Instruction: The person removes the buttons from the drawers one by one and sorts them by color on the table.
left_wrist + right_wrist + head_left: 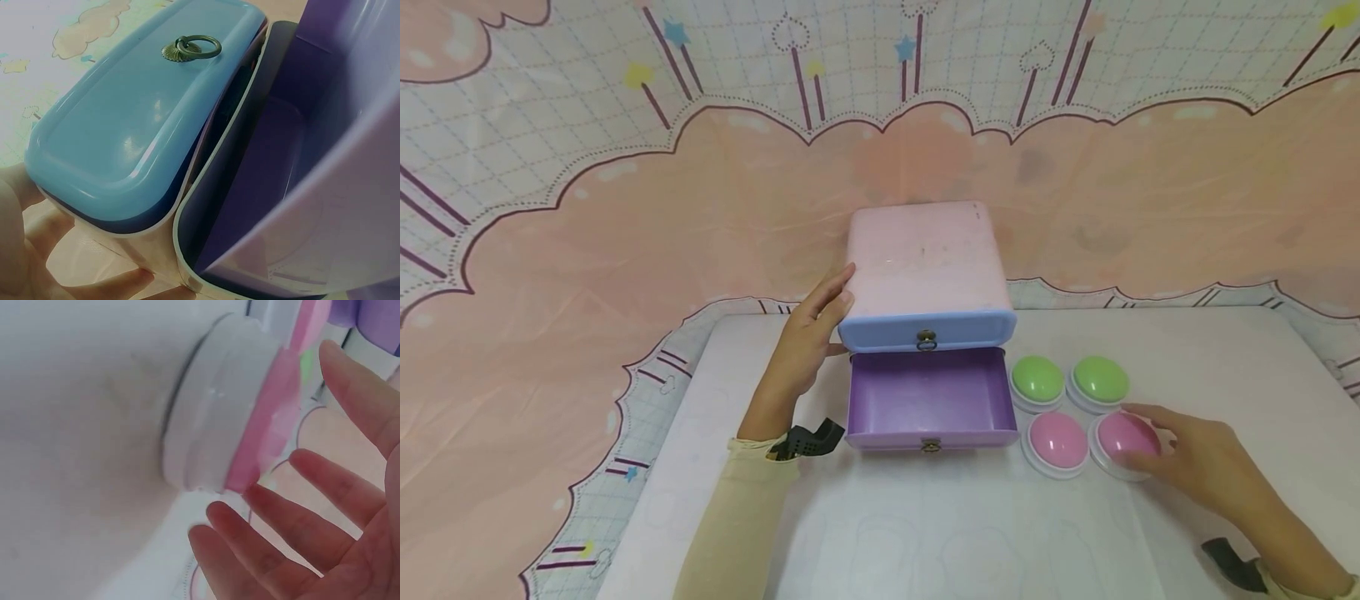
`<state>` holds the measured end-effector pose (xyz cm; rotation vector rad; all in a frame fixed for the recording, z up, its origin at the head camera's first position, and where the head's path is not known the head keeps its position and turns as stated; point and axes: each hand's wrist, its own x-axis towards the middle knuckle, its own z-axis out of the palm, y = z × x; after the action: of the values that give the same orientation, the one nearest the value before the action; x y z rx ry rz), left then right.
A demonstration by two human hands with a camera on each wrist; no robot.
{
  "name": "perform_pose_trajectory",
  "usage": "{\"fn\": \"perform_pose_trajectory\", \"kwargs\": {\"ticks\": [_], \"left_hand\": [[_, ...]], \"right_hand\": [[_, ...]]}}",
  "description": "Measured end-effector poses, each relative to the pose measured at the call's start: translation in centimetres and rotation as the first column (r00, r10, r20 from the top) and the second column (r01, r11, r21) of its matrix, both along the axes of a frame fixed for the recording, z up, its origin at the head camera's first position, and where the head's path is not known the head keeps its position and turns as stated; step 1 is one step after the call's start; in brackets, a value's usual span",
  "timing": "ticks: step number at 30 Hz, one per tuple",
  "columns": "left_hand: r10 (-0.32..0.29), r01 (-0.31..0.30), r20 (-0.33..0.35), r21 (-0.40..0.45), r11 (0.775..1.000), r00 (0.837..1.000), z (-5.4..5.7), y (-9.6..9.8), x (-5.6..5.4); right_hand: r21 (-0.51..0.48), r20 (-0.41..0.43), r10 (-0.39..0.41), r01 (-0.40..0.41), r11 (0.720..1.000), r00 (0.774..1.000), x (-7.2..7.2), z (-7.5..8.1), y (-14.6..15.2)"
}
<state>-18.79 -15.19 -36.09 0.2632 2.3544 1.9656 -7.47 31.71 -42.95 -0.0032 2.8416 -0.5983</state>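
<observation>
A small drawer cabinet has a pink top (925,258), a blue upper drawer front (137,119) with a ring pull, and a purple lower drawer (931,392) pulled out, with bare inside. My left hand (801,342) rests its extended fingers along the cabinet's left side. My right hand (1202,458) hovers about the nearer right pink dome (265,425) with a white base, its fingers spread and thumb apart. One fingertip appears close to the dome's edge; contact is hard to tell. Beside it sit another pink dome (1059,440) and two green domes, the left green dome (1037,379) and right green dome (1101,379).
Everything stands on a white table (925,533). A patterned cloth (760,200) in peach and white hangs behind and down the left side. The domes sit close to the drawer's right side.
</observation>
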Motion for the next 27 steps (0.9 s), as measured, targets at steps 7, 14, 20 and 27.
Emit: {"fn": "perform_pose_trajectory", "kwargs": {"ticks": [7,14,20,27], "left_hand": [[-0.001,0.001,0.003,0.004,1.000,1.000,0.1,0.0,0.0],[0.000,0.000,0.006,0.011,1.000,1.000,0.1,0.0,0.0],[-0.001,0.001,-0.004,0.010,1.000,1.000,0.2,0.1,0.1],[-0.001,0.001,-0.006,0.009,1.000,1.000,0.2,0.1,0.1]], "right_hand": [[-0.006,-0.076,-0.006,0.006,1.000,0.997,0.1,1.0,-0.9],[-0.088,-0.218,0.008,-0.028,0.996,0.976,0.3,2.0,-2.9],[-0.148,-0.268,-0.003,-0.038,0.988,0.963,0.2,2.8,-4.7],[-0.165,-0.313,0.037,-0.093,0.982,0.949,0.0,3.9,-6.7]]}}
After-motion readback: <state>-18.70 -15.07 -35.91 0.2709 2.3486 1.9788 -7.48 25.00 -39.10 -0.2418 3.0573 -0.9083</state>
